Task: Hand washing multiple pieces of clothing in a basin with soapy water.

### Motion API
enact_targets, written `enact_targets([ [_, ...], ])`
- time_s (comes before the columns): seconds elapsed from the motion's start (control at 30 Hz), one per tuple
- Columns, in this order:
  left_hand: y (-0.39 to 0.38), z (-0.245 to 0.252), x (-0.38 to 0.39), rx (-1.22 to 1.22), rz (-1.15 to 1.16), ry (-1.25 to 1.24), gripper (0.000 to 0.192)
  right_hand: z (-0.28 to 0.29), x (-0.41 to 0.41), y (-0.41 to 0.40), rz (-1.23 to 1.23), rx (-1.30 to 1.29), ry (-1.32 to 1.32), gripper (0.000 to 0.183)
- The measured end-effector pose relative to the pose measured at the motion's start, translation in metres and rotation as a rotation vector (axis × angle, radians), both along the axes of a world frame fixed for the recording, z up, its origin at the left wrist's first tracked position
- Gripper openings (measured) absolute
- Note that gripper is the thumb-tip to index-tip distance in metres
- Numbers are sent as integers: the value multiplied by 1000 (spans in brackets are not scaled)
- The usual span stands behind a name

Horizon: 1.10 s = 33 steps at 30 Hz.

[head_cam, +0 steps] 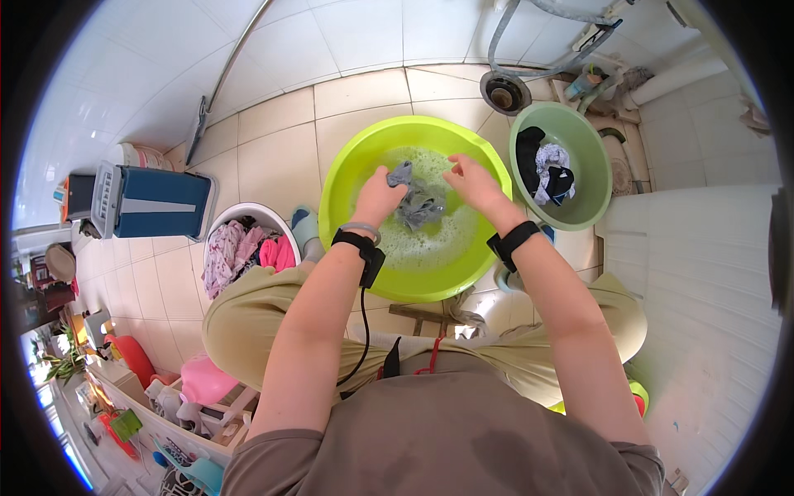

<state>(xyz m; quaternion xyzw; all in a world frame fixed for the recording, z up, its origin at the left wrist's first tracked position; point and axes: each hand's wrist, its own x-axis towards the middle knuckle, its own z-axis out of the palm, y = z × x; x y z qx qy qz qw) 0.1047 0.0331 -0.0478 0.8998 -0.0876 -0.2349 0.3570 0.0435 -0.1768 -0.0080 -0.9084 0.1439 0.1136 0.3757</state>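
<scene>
A large lime-green plastic basin (338,248) stands on the floor between my knees, holding sudsy water (428,245). In my left hand (380,198) is a bunched end of a wet grey cloth (422,204), possibly a garment; its lower part hangs down to the foam. My right hand (472,180) hovers over the basin's right side with fingers bent and apart, touching nothing that I can see. Both wrists wear black bands.
At the right sits a duller green basin (592,167) with black and patterned clothes (552,164). A white tub of pink clothes (248,248) is on the left, near a blue bin (162,201). A floor drain (505,93) lies behind. A white ribbed appliance or panel (688,279) borders my right.
</scene>
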Motion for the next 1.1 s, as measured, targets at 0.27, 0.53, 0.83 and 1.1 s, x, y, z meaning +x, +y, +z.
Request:
enact_targets([
  [0.27,-2,-71,-14,317,-136,376,75,-105,-8,61,306,-196,181,69],
  [0.53,-16,-134,-19,513,-278,244,75,-164,4,53,418,-303,316,67],
  [0.83,-6,-135,1,545,-389,196,71,-172,19,40,470,-233,334,49],
  [1.1,23,-31,18,257,-395,305,30,-104,7,25,424,-5,453,41],
])
